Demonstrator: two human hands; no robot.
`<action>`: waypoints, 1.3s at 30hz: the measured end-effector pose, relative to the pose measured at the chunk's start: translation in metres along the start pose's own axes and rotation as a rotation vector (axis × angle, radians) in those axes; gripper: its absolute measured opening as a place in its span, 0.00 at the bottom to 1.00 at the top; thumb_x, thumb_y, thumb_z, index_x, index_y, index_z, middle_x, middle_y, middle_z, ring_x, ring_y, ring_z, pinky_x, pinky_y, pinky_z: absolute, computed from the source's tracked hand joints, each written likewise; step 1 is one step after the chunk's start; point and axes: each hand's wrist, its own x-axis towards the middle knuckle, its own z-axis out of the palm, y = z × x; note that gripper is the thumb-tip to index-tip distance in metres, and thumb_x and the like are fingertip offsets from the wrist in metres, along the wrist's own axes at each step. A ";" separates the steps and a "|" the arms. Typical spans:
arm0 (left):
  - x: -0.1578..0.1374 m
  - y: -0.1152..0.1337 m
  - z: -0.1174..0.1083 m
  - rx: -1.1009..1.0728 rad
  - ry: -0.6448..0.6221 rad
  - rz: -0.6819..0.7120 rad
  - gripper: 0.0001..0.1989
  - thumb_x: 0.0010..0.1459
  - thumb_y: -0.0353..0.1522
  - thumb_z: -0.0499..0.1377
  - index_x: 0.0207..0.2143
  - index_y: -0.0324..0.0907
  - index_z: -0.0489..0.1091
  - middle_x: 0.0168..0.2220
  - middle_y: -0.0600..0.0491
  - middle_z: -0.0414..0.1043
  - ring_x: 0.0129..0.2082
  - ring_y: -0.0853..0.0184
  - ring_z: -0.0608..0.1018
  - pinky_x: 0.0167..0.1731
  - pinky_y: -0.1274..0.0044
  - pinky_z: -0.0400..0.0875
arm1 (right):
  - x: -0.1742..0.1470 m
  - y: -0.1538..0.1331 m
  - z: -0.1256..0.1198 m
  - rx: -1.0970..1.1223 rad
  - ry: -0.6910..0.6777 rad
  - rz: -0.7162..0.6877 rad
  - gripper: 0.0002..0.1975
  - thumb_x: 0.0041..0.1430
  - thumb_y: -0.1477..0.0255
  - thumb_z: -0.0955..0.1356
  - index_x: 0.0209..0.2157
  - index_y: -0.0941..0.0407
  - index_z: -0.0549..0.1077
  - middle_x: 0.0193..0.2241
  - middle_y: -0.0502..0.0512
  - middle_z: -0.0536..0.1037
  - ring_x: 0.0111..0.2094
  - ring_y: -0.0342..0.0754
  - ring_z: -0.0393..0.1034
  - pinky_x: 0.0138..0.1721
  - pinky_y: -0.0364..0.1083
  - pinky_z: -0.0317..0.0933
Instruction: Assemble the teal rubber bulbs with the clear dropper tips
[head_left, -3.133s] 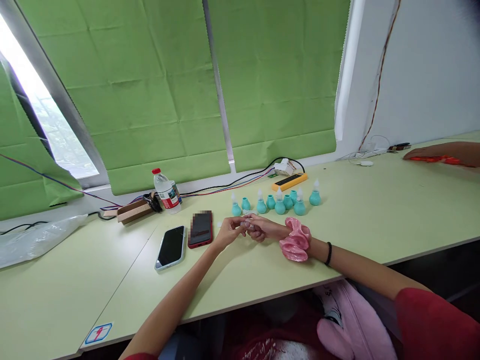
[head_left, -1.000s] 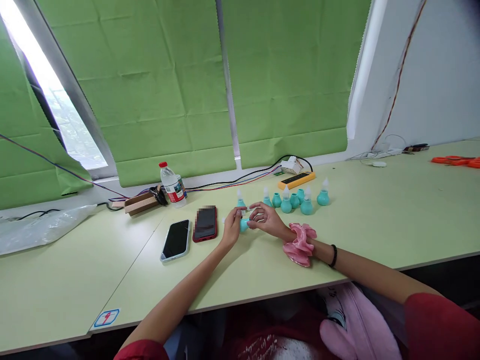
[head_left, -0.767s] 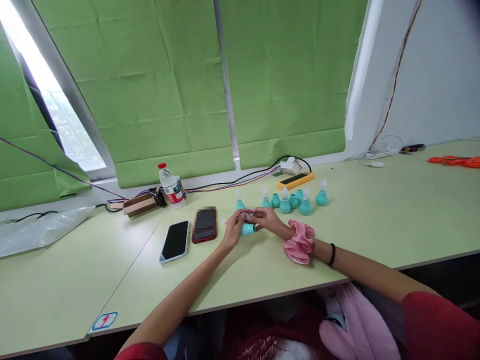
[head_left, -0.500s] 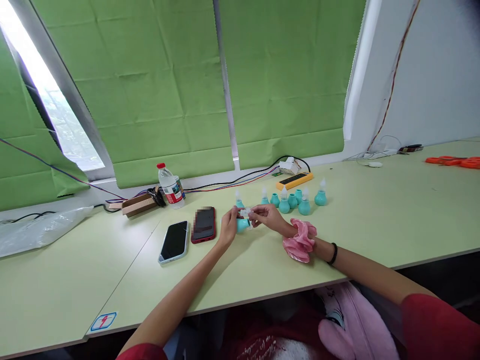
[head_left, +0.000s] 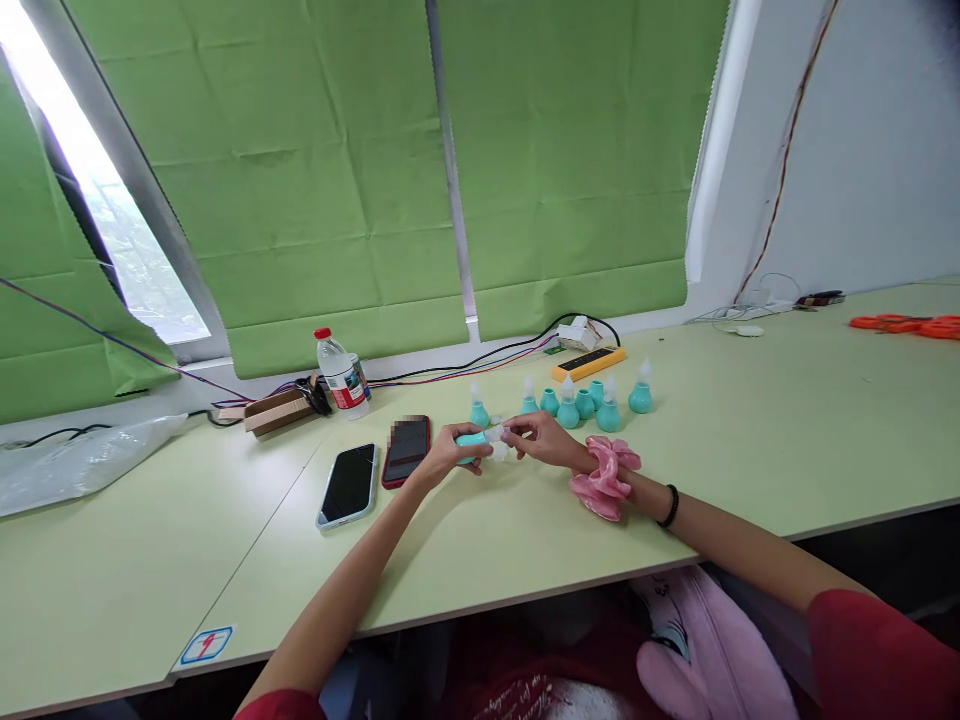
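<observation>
My left hand point(head_left: 448, 452) is closed round a teal squeeze bulb point(head_left: 471, 441), which lies tilted with its neck to the right. In the fingertips of my right hand point(head_left: 541, 438) is a small clear plastic nozzle point(head_left: 495, 433), held against the mouth of the bulb. Another clear piece point(head_left: 499, 453) shows just below, between the hands; its shape is hard to make out. Behind my hands stand several teal bulbs with clear pointed tips, such as one bulb point(head_left: 608, 414) and another bulb point(head_left: 640, 398). A few others, like this bulb point(head_left: 584, 404), have open necks.
Two phones, a white-edged phone point(head_left: 348, 487) and a red-cased phone point(head_left: 406, 452), lie left of my hands. Farther back are a water bottle point(head_left: 342, 374), a cardboard box point(head_left: 279, 411) and a yellow power strip point(head_left: 589, 364) with cables. Orange-handled scissors point(head_left: 904, 325) lie far right.
My left hand has turned the bulb and shifted it slightly left, so its neck now meets the clear nozzle. My right hand has stayed nearly in place, still pinching the nozzle.
</observation>
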 end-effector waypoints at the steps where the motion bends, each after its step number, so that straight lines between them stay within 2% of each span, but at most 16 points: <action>1: 0.000 0.001 -0.001 0.030 -0.025 0.004 0.21 0.32 0.36 0.64 0.31 0.33 0.69 0.21 0.53 0.66 0.18 0.74 0.68 0.16 0.81 0.65 | 0.000 0.001 -0.001 0.006 -0.014 0.005 0.18 0.49 0.60 0.62 0.30 0.62 0.72 0.23 0.52 0.69 0.19 0.39 0.62 0.20 0.40 0.64; 3: 0.000 0.000 -0.004 0.081 -0.026 0.008 0.22 0.30 0.34 0.65 0.32 0.33 0.68 0.22 0.53 0.65 0.17 0.74 0.67 0.14 0.81 0.65 | 0.000 0.003 -0.003 -0.004 -0.036 0.005 0.19 0.49 0.60 0.62 0.30 0.62 0.72 0.24 0.53 0.69 0.20 0.39 0.63 0.20 0.40 0.64; 6: 0.002 -0.004 -0.009 0.115 -0.036 0.001 0.21 0.33 0.34 0.64 0.31 0.32 0.68 0.19 0.54 0.64 0.14 0.76 0.65 0.12 0.82 0.62 | -0.001 0.001 -0.005 -0.121 -0.045 -0.055 0.18 0.51 0.61 0.62 0.33 0.62 0.71 0.25 0.55 0.70 0.22 0.41 0.63 0.20 0.40 0.62; 10: 0.002 -0.006 -0.012 0.131 -0.120 -0.045 0.18 0.34 0.34 0.64 0.29 0.32 0.69 0.16 0.55 0.63 0.13 0.77 0.63 0.11 0.82 0.60 | -0.004 -0.004 -0.006 -0.379 -0.103 -0.297 0.15 0.54 0.65 0.60 0.35 0.61 0.70 0.26 0.57 0.70 0.27 0.44 0.63 0.29 0.43 0.61; 12: 0.001 -0.005 -0.011 0.135 -0.130 -0.053 0.18 0.34 0.35 0.64 0.29 0.32 0.70 0.16 0.55 0.63 0.12 0.77 0.62 0.11 0.82 0.59 | -0.005 -0.005 -0.005 -0.431 -0.106 -0.361 0.15 0.55 0.65 0.60 0.35 0.61 0.70 0.26 0.58 0.69 0.29 0.44 0.63 0.32 0.45 0.61; 15: 0.000 -0.002 -0.006 0.154 -0.070 -0.006 0.19 0.34 0.35 0.64 0.29 0.32 0.71 0.15 0.55 0.62 0.12 0.78 0.61 0.11 0.83 0.58 | -0.006 -0.003 -0.001 -0.357 -0.047 -0.275 0.15 0.54 0.64 0.60 0.34 0.61 0.70 0.24 0.56 0.68 0.25 0.43 0.62 0.27 0.43 0.62; 18: 0.000 0.001 0.000 0.217 0.016 0.021 0.21 0.34 0.36 0.63 0.31 0.31 0.71 0.13 0.57 0.60 0.11 0.78 0.60 0.11 0.83 0.56 | -0.005 -0.001 0.001 -0.140 -0.039 -0.112 0.17 0.52 0.60 0.60 0.31 0.60 0.70 0.23 0.53 0.67 0.23 0.41 0.62 0.22 0.41 0.64; 23: -0.001 0.002 0.005 0.378 0.087 0.079 0.22 0.35 0.36 0.62 0.34 0.31 0.71 0.16 0.55 0.63 0.12 0.78 0.59 0.11 0.84 0.55 | -0.001 0.002 -0.001 0.217 -0.170 0.117 0.20 0.47 0.57 0.63 0.23 0.62 0.69 0.17 0.48 0.62 0.19 0.37 0.60 0.21 0.40 0.67; 28: -0.002 -0.001 0.005 0.597 0.089 0.252 0.16 0.36 0.37 0.61 0.28 0.34 0.73 0.21 0.53 0.68 0.19 0.74 0.66 0.19 0.83 0.61 | -0.001 0.001 -0.004 0.354 -0.222 0.295 0.20 0.42 0.58 0.67 0.21 0.64 0.69 0.16 0.48 0.64 0.17 0.36 0.59 0.19 0.40 0.66; 31: -0.002 0.001 0.005 0.582 0.107 0.236 0.16 0.37 0.37 0.61 0.29 0.34 0.72 0.22 0.52 0.68 0.17 0.75 0.64 0.16 0.83 0.59 | -0.001 -0.001 -0.003 0.404 -0.199 0.326 0.19 0.42 0.58 0.67 0.23 0.63 0.70 0.18 0.49 0.65 0.19 0.37 0.61 0.22 0.41 0.66; 35: -0.002 0.004 0.004 0.471 0.101 0.161 0.18 0.38 0.38 0.60 0.30 0.33 0.71 0.16 0.54 0.64 0.13 0.76 0.61 0.13 0.83 0.56 | 0.003 0.002 -0.002 0.368 -0.119 0.296 0.20 0.45 0.57 0.65 0.27 0.63 0.71 0.21 0.51 0.68 0.22 0.39 0.63 0.24 0.43 0.66; 37: 0.000 0.002 0.002 0.421 0.122 0.165 0.18 0.38 0.38 0.60 0.30 0.32 0.71 0.14 0.56 0.61 0.13 0.76 0.61 0.14 0.83 0.56 | 0.004 0.006 -0.001 0.245 -0.015 0.227 0.21 0.49 0.57 0.62 0.31 0.62 0.71 0.23 0.53 0.69 0.23 0.40 0.63 0.23 0.43 0.66; 39: 0.003 -0.001 -0.002 0.405 0.172 0.184 0.17 0.38 0.38 0.60 0.29 0.33 0.71 0.14 0.56 0.61 0.13 0.76 0.61 0.15 0.83 0.56 | 0.003 0.010 -0.001 0.001 0.083 0.101 0.20 0.52 0.59 0.60 0.35 0.61 0.70 0.27 0.55 0.69 0.27 0.43 0.64 0.25 0.44 0.65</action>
